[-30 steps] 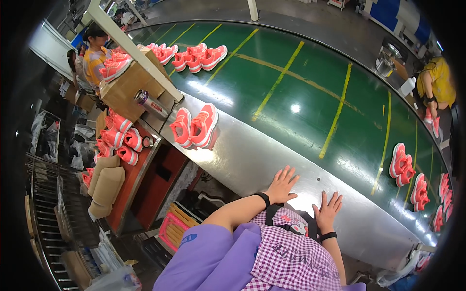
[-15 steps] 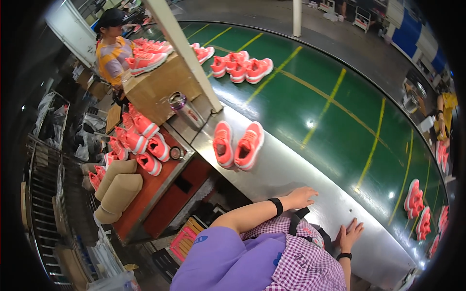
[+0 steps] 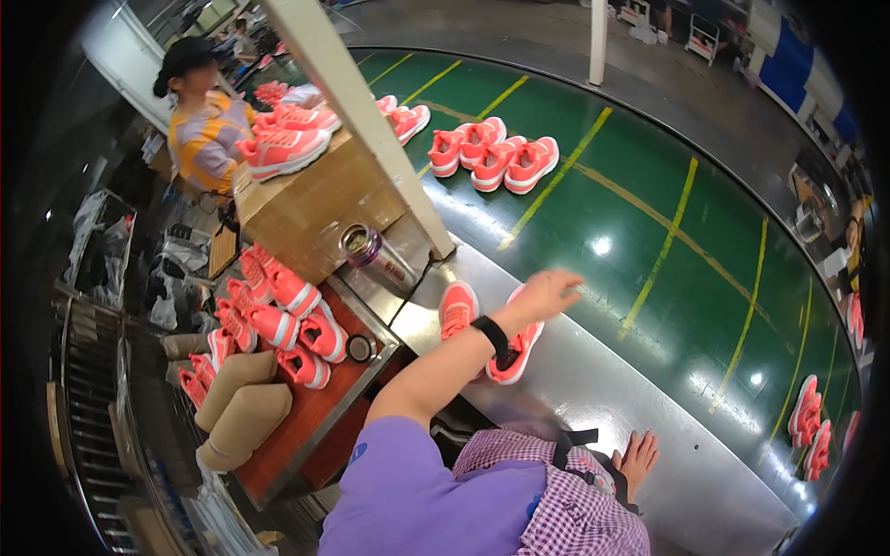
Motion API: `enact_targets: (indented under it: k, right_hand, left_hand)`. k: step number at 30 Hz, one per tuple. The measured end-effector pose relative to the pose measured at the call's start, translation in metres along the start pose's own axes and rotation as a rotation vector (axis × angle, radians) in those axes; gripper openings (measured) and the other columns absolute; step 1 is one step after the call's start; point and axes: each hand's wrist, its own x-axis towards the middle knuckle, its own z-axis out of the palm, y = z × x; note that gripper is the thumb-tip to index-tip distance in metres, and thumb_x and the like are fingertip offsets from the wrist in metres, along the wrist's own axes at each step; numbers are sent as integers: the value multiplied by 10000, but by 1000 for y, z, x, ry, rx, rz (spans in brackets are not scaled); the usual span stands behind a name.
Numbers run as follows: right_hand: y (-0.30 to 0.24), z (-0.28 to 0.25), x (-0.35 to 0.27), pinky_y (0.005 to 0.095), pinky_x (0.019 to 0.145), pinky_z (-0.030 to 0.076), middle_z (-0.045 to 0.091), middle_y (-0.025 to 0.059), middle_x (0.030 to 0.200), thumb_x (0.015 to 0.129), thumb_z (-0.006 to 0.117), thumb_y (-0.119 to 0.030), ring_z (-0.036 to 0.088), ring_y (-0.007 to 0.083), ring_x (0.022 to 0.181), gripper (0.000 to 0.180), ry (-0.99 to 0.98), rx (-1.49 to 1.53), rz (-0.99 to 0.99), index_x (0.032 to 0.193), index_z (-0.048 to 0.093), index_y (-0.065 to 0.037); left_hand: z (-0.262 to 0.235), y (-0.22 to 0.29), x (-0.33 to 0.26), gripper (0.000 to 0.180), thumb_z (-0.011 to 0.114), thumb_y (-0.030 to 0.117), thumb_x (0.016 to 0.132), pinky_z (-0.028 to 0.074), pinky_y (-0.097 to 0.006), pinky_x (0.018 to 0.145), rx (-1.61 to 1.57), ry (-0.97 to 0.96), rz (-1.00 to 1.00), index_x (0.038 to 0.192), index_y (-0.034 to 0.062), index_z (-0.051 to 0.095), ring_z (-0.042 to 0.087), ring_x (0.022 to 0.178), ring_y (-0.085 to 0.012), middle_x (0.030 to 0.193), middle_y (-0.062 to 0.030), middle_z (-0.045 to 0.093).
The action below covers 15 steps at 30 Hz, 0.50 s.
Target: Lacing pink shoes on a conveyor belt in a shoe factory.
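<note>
My left hand [image 3: 553, 292] is held out over the far edge of the metal ledge [image 3: 667, 440], close to the green belt. Its fingers stretch forward, slightly smeared by motion, and nothing shows in them. Under my left wrist is a pair of coral sneakers with white soles: the left sneaker [image 3: 457, 310] shows its laces, while my forearm and wristband partly cover the right sneaker [image 3: 515, 360]. Flat on the ledge lies my right hand [image 3: 637, 459], fingers apart and holding nothing.
Coral sneakers [image 3: 496, 153] ride the green belt [image 3: 640, 222], with more at far right. A pole [image 3: 362, 120], a carton [image 3: 297, 208] and a steel flask [image 3: 375, 258] stand left. Sneakers [image 3: 278, 310] crowd a red-brown table beside beige shoe forms [image 3: 246, 417]. A co-worker [image 3: 204, 120] stands behind the carton.
My left hand has risen from the ledge and reached forward over the sneaker pair. The right hand stays on the ledge. The whole view has shifted, and the belt sneakers appear further right.
</note>
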Motion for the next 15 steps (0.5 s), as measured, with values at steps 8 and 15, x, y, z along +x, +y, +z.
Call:
enact_targets:
  k: [8,15]
  right_hand:
    - [-22,-31,7,556,1083,210,367,229,1417,825,523,-436,298,436,1322,554,-24,104,-6,1242,498,-72]
    - [-26,-28,-1,595,1070,194,370,233,1402,834,519,-444,287,444,1320,517,-72,171,62,1207,517,-87]
  left_hand:
    - [-43,-127,81,594,729,239,742,422,-427,951,387,273,-143,1272,102,501,493,1139,-373,1185,-200,542]
    - [-81,-164,143,803,794,401,664,319,-532,995,871,256,-319,1367,290,423,375,1262,-370,1397,-197,376]
